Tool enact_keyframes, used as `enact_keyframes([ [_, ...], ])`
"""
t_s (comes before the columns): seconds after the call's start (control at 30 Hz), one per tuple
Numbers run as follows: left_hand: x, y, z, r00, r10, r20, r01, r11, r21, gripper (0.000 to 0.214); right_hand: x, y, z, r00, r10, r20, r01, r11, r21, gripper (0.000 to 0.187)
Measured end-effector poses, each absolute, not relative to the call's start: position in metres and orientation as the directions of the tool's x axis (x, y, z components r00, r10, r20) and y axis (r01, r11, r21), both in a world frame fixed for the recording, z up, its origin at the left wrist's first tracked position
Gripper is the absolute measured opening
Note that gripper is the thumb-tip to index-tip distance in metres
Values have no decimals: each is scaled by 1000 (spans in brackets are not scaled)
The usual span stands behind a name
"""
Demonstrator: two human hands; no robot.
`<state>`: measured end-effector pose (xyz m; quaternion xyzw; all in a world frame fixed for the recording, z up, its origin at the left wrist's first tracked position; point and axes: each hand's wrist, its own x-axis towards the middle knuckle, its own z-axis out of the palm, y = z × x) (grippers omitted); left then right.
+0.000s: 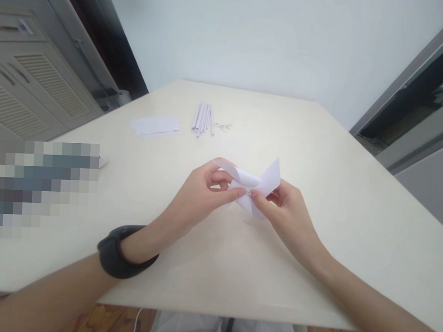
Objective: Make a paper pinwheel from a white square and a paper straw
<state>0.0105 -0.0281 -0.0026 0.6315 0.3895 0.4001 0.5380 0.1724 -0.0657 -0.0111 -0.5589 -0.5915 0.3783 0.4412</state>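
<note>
Between both hands, above the near middle of the table, is a white paper pinwheel (270, 177) with curled, pointed blades. My left hand (209, 185) grips it from the left, its thumb pressed on the folded centre and its fingers curled behind. From the right, my right hand (284, 203) pinches the same centre with the thumb, the two thumb tips almost meeting. The fingers behind the paper are partly hidden. Whether a pin sits at the centre I cannot tell.
Several rolled white paper sticks (203, 118) lie towards the back of the table (336, 229). Beside them are small thin pieces (223, 127), too small to name. White paper sheets (155, 126) lie further left. A pixelated area covers the left edge. A wall stands behind.
</note>
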Motion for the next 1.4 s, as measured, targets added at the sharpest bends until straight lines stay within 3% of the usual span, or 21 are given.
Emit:
enact_keyframes([
  [1.4, 11, -28, -2, 356, 930, 91, 73, -125, 989, 17, 173, -64, -14, 4, 997, 78, 315, 73, -946, 16],
])
